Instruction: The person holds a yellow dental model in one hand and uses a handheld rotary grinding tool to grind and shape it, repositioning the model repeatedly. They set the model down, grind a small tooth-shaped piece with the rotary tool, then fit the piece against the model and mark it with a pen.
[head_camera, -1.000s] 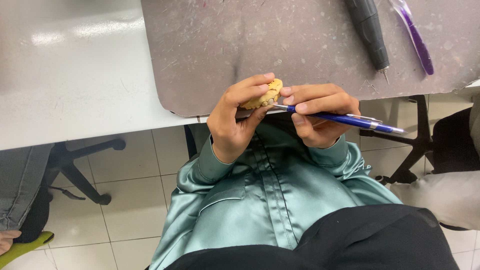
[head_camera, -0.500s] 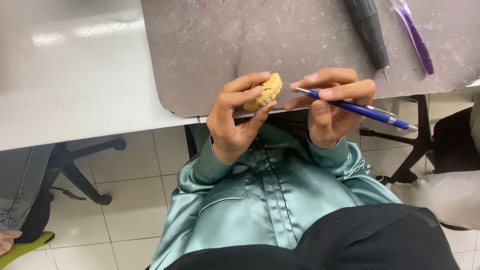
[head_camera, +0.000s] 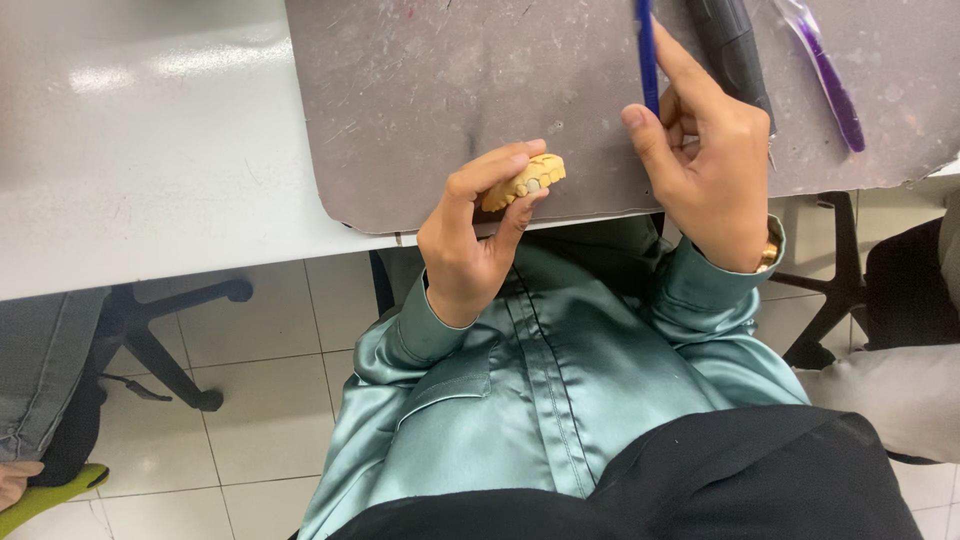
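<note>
My right hand has lifted away from the cast since a moment ago: half a second back the blue tool's tip pointed across at the model, almost level; now the tool stands nearly upright, and the hand has moved up toward one o'clock, over the grey mat. My left hand has stayed close to where it was, at the mat's near edge, with the yellow dental cast turned a little so its row of teeth shows.

My left fingers are curled close, the thumb under and the forefinger over, pinching the cast between them; the cast sits just above the table's edge, in the middle of the view. My right fingers are closed round the blue instrument, thumb pressed to its shaft and forefinger laid along it, the upper end running out of view at twelve o'clock.

Counting: one cast, one blue instrument in hand, one dark grey handpiece lying on the mat just behind my right hand at one o'clock, one purple-handled tool beyond it at two o'clock, one grey mat on the white table.
</note>
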